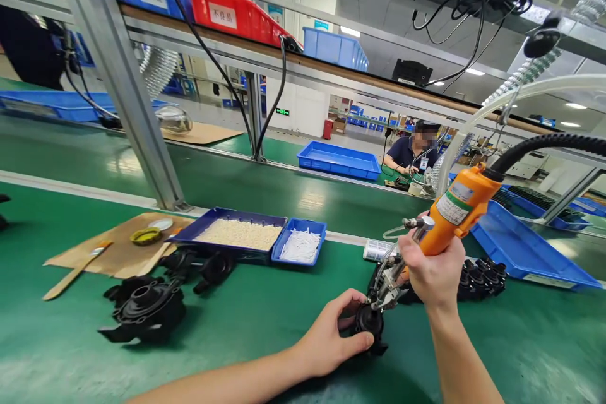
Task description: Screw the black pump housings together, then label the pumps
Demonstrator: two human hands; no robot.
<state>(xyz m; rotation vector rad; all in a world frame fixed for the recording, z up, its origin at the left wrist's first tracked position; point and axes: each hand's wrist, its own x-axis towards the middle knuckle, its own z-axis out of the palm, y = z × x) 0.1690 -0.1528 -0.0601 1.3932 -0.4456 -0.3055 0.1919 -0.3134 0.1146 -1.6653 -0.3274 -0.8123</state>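
My left hand [331, 338] is closed around a black plastic housing [372, 322] on the green bench, thumb at the front and fingers behind. In my right hand [435, 268] is an orange electric screwdriver [454, 208], tilted, with a metal nozzle and thin tubes at its lower end. The nozzle tip meets the top of the housing; the exact contact spot is too small to make out. Behind my right wrist lie several more black parts [480, 278]. To the left, a larger black housing [146, 309] stands on the bench.
Blue trays hold small cream pieces [239, 233] and white strips [300, 246]. A brush [78, 268] and a yellow-filled dish [146, 237] lie on cardboard. An empty-looking blue tray [534, 243] leans at right. A metal post [127, 76] rises at left. Another person [411, 154] sits across.
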